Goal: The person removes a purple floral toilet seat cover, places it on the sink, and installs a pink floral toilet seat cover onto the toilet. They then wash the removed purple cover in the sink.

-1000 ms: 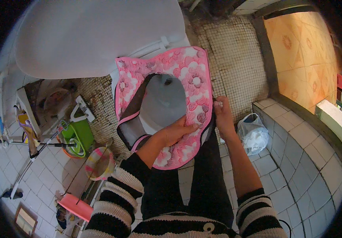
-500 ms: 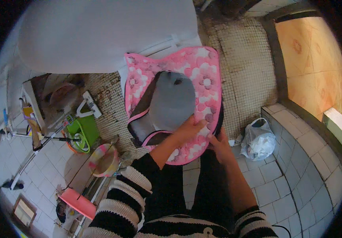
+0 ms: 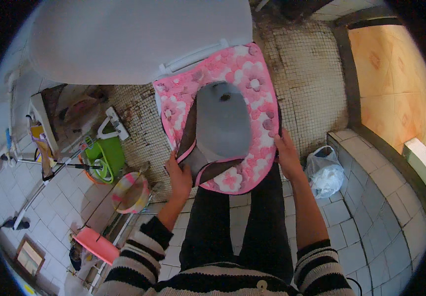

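A pink and white floral toilet seat cover (image 3: 260, 106) with dark edging lies over the toilet's seat. Through its opening shows the grey-white bowl of the toilet (image 3: 223, 126). At the front left, a stretch of the cover is folded inward, its dark underside showing. My left hand (image 3: 179, 175) pinches the cover there, thumb and fingers closed on the edge. On the opposite side my right hand (image 3: 288, 154) grips the right edge, thumb on top and the other fingers tucked beneath.
Behind the seat is the large white toilet tank (image 3: 144, 39). To the left stand a green bucket (image 3: 109, 155), a multicoloured basin (image 3: 130, 192) and a pink tub (image 3: 96, 245). A tied-up plastic bag (image 3: 325, 172) sits at right by a low tiled ledge (image 3: 371, 172).
My left hand has moved from the cover's front right to its front left edge. My right hand has slid up the right edge. The cover's back right corner now lies flatter.
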Available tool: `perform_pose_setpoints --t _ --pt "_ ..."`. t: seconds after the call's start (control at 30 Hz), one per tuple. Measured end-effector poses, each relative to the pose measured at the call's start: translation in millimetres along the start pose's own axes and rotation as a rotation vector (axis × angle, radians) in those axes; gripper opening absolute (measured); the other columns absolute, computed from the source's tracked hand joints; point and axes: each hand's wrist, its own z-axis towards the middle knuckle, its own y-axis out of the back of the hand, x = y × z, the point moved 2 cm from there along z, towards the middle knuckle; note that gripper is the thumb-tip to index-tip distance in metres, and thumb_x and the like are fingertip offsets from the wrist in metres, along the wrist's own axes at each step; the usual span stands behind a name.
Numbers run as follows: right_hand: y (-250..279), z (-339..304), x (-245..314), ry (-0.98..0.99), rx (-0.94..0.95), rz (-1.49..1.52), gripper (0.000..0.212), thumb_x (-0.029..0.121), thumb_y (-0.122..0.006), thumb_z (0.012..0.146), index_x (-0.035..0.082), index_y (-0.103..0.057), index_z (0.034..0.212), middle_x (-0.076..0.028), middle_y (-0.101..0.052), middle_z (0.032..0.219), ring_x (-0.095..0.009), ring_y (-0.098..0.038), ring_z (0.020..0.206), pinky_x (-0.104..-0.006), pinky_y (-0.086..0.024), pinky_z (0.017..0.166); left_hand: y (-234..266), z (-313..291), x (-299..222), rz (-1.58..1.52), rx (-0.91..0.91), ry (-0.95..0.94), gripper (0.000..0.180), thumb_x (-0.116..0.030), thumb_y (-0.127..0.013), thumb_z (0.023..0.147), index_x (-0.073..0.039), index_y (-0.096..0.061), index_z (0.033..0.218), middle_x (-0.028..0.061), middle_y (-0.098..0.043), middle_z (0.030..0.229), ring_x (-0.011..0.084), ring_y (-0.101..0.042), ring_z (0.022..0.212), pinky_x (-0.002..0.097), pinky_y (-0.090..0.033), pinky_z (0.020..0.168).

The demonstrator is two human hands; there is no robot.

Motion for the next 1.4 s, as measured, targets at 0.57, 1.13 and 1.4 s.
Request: perform_pose_setpoints --t 0.57,1.13,1.4 --pt "-15.3 -50.1 2.1 -0.121 0.295 0.131 0.088 0.010 -0.070 0.074 0.010 -0.012 0.141 -0.009 -0.036 0.135 -0.021 -0.038 0.121 -0.0350 -0.031 0.102 46.1 18.3 -146.9 -1.080 0.327 0.153 0.079 -0.004 -0.047 0.082 -0.012 0.005 0.141 0.0152 -0.046 0.120 0.0258 -0.052 0.103 0.0369 -0.046 0.086" --pt "-20.8 -59.2 3.8 -0.218 0.241 0.190 0.077 0.015 -0.061 0.082 0.018 -0.012 0.141 -0.008 -0.044 0.128 -0.022 -0.050 0.107 -0.0357 -0.047 0.081 85.8 33.1 -125.1 0.599 0.290 -0.875 0.055 -0.013 -0.060 0.069 -0.001 -0.045 0.121 0.0064 -0.056 0.079 0.0200 -0.051 0.081 0.0333 -0.039 0.070" --pt "-22.3 -61.7 -1.3 -0.236 0.191 0.266 0.069 0.012 -0.058 0.083 0.018 -0.019 0.139 -0.006 -0.046 0.126 -0.020 -0.051 0.107 -0.0364 -0.047 0.083 110.3 59.4 -165.0 0.602 0.379 -1.136 0.016 -0.013 -0.059 0.069 -0.007 -0.064 0.083 0.0052 -0.058 0.085 0.0233 -0.047 0.102 0.0443 -0.034 0.091"
